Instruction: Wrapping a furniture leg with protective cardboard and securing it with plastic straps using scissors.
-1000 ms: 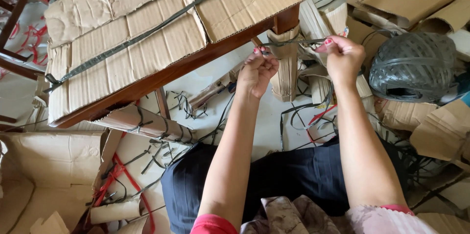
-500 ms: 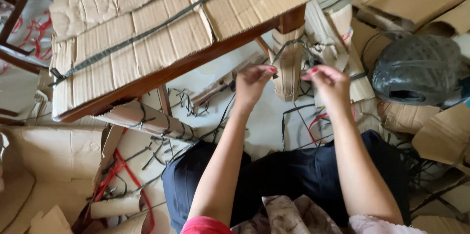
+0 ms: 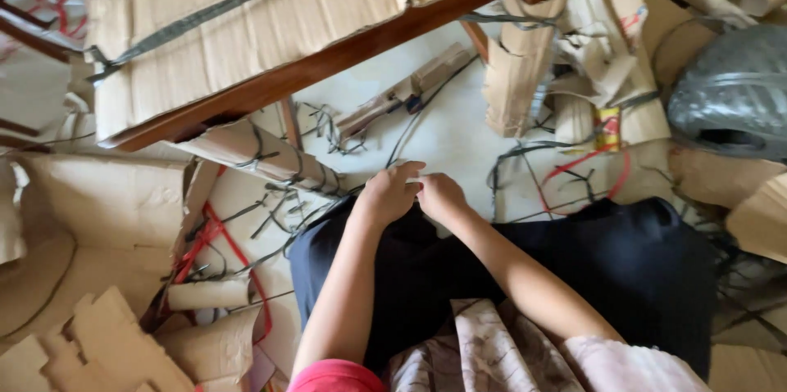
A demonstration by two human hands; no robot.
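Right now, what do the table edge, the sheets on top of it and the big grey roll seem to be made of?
Table edge: probably wood, reddish-brown with a slight sheen. Sheets: corrugated cardboard, matte tan, creased, fluting visible at the edges. Grey roll: likely plastic strapping, glossy dark bands wound together.

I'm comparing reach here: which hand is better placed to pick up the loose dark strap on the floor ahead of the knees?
Left, probably. The left hand has its fingertips extended toward the dark strap, while the right hand is curled beside it, over the dark trousers.
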